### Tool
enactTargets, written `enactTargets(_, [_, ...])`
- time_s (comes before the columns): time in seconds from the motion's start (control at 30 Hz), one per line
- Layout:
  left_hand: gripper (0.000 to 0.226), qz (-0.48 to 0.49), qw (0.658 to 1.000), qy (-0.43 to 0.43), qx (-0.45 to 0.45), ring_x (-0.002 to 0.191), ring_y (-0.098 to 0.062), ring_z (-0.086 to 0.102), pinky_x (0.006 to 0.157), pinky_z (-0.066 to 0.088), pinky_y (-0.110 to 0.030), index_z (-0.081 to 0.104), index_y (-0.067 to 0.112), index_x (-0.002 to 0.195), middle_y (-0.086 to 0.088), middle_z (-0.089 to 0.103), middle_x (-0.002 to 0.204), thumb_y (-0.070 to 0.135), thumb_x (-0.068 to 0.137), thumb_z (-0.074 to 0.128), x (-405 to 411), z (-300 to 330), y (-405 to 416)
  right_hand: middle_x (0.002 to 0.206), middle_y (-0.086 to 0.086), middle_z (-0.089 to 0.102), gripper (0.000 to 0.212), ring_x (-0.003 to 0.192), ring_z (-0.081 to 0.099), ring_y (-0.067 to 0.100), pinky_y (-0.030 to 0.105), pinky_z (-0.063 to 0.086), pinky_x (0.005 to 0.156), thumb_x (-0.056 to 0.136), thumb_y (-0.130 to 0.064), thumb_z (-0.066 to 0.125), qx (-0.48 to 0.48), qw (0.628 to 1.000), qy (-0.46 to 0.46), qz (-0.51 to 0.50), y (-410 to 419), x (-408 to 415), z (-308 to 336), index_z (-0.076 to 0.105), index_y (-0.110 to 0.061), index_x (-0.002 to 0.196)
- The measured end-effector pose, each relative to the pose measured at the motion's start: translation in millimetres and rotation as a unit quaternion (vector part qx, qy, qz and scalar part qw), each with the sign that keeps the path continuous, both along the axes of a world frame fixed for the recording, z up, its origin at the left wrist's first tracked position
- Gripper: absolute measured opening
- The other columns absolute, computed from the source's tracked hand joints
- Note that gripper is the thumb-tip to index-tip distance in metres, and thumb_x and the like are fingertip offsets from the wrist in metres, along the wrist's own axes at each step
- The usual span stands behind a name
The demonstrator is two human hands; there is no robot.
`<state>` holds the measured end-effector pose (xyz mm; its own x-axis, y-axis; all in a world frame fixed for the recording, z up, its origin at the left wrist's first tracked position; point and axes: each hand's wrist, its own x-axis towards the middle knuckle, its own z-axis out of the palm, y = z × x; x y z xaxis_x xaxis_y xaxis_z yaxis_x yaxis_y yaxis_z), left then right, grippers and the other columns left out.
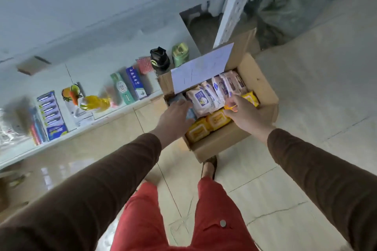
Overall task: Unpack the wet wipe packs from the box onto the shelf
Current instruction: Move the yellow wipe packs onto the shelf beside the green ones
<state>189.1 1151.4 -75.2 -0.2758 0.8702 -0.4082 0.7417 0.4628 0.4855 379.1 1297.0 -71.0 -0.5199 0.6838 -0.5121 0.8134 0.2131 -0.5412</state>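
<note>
Open box (263,91) of wipe packs (201,98) on floor, left hand (175,120) spread flat over packs, right hand (244,114) pinching a yellow pack (250,97)

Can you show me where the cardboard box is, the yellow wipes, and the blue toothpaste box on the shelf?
cardboard box (263,87): head view, inner right wall.
yellow wipes (199,131): head view, top of the nearest pack.
blue toothpaste box (135,82): head view, its front face.

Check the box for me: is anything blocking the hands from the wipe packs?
Nothing visible. The box is open, its flap tipped away from both hands. The left hand and right hand are already on the packs.
</note>
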Motion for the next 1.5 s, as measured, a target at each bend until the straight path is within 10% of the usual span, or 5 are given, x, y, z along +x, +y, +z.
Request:
enactTargets(0.53, [0.039, 0.025, 0.984, 0.007, -0.177, 0.125, -0.025, 0.045, 0.098, 0.044, -0.04, 0.049, 0.019, 0.131, -0.005, 0.049, 0.132, 0.028, 0.093, 0.055, 87, -274, 39, 0.141, 0.015, 0.05, 0.06, 0.124, 0.053, 0.032, 0.041, 0.049, 0.097, 0.094, -0.029, 0.065, -0.025, 0.987, -0.151, 0.049, 80, 49, -263, 0.042, -0.008, 0.145])
enactTargets(1.0, [0.056, 0.074, 0.976, 0.068, -0.193, 0.127, -0.029, 0.041, 0.103, 0.039, -0.042, 0.038, 0.015, 0.139, -0.01, 0.042, 0.138, 0.034, 0.092, 0.06, 98, -361, 23, 0.163, 0.016, 0.013, 0.126, 0.149, 0.015, 0.035, 0.046, 0.019, 0.121, 0.071, -0.042, 0.086, 0.032, 0.964, -0.25, -0.081, 171, 67, -352, 0.001, -0.01, 0.158])
enactTargets(1.13, [0.049, 0.033, 0.968, 0.119, -0.217, 0.122, -0.028, 0.044, 0.097, 0.041, -0.039, 0.042, 0.014, 0.132, -0.011, 0.05, 0.131, 0.03, 0.09, 0.061, 101, -366, 31, 0.155, 0.019, 0.027, 0.141, 0.141, 0.025, 0.04, 0.048, 0.029, 0.112, 0.057, -0.056, 0.089, 0.001, 0.948, -0.311, -0.062, 177, 67, -354, -0.002, -0.017, 0.157])
enactTargets(1.33, [0.037, -0.022, 0.953, 0.144, -0.265, 0.119, -0.027, 0.046, 0.101, 0.037, -0.04, 0.061, 0.023, 0.124, -0.006, 0.055, 0.127, 0.034, 0.089, 0.063, 96, -372, 45, 0.14, 0.006, 0.054, 0.086, 0.125, 0.053, 0.028, 0.04, 0.048, 0.099, 0.066, -0.048, 0.088, -0.047, 0.976, -0.2, -0.068, 154, 66, -360, 0.052, -0.018, 0.138])
enactTargets(1.5, [0.033, 0.028, 0.967, 0.05, -0.247, 0.109, -0.027, 0.061, 0.087, 0.049, -0.036, 0.058, 0.028, 0.124, -0.003, 0.065, 0.119, 0.028, 0.091, 0.062, 97, -356, 35, 0.142, 0.005, 0.053, 0.079, 0.127, 0.053, 0.026, 0.035, 0.046, 0.095, 0.074, -0.039, 0.086, -0.073, 0.979, -0.185, -0.034, 132, 56, -337, 0.05, -0.02, 0.141])
